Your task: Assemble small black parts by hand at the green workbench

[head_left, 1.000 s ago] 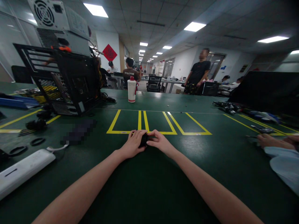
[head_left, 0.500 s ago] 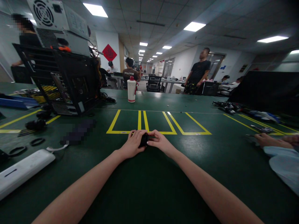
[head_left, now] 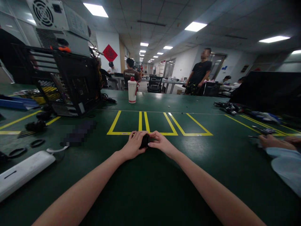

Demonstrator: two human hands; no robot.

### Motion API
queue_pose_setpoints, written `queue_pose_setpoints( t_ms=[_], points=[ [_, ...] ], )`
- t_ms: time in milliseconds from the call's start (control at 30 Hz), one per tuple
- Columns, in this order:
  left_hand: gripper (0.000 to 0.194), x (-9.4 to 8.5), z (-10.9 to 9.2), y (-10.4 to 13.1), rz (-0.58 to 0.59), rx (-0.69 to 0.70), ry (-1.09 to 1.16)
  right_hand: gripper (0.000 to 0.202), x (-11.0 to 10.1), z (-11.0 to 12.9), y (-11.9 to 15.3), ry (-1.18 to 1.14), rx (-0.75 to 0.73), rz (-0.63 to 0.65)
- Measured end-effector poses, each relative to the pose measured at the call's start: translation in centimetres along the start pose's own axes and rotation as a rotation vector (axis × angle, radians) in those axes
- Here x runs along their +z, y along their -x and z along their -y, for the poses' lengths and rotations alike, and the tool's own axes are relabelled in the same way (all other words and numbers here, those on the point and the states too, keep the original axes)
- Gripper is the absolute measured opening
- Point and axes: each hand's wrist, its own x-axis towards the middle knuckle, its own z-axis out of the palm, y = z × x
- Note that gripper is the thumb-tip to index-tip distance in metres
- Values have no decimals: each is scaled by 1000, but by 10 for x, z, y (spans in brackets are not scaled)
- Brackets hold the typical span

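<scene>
Between my two hands is a small black object (head_left: 144, 142), low over the green table; its kind is hard to make out. My left hand (head_left: 136, 142) wraps round its left side, fingers over the top and thumb below. On its right side, my right hand (head_left: 158, 142) pinches it between thumb and fingertips. Much of the object is hidden by the fingers. Just beyond my hands, yellow tape outlines (head_left: 155, 134) mark the green table (head_left: 150, 188).
A black computer case (head_left: 77, 81) carrying power supplies (head_left: 58, 18) stands at left. Nearer are a white power bank-like box (head_left: 25, 172) and a black ring (head_left: 37, 143). A white cup (head_left: 132, 91) stands ahead. At right, a co-worker's hand (head_left: 272, 142) holds a thin tool.
My hands and the black object stay nearly in place. The person behind the computer case at far left has shifted, now showing as a dark shape at the edge.
</scene>
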Motion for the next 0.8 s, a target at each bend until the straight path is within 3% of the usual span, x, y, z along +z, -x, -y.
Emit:
queue_pose_setpoints(
  t_ms=[133,233,533,700,800],
  points=[
    [63,0,-1,0,-8,2,-2,26,5,-1,1,-41,40,-58],
    [63,-1,-2,0,-2,0,-3,32,7,-5,-1,-78,78,-93],
    [62,-2,-2,-1,5,-2,3,39,-1,-1,2,-57,113,23],
    [62,-3,-3,0,5,4,8,25,5,1,2,-107,127,-39],
    [62,-2,-3,0,2,5,5,28,6,-1,-1,-101,109,-63]
  ],
)
